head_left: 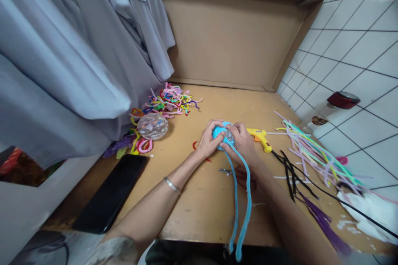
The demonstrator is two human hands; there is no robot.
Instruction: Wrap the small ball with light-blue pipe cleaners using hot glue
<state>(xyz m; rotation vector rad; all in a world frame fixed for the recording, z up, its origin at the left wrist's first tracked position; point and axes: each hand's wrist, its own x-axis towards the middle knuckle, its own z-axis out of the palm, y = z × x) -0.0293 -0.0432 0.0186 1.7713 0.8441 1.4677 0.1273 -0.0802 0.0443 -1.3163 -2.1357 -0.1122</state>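
Observation:
Between my two hands sits a round piece [219, 131] wrapped in coils of blue pipe cleaner, with a clear shiny part showing near my right fingers. My left hand [211, 140] is closed around its left side, the thumb pressed on the front. My right hand [244, 143] grips its right side, fingers bent over the top. Two long blue pipe cleaner ends [248, 190] hang from it towards me, past the table's front edge. Below my hands lies a pair of scissors [245, 176], partly hidden by my right forearm. Bits of red pipe cleaner [195, 145] lie behind my left wrist.
A yellow glue gun [260, 138] lies right of my hands, its black cord running right. Loose pipe cleaners [323, 153] and a jar [329, 109] are at the right. Leftward are a clear ball [152, 126], a pipe cleaner heap [174, 98], a phone [112, 192] and hanging grey cloth [93, 49].

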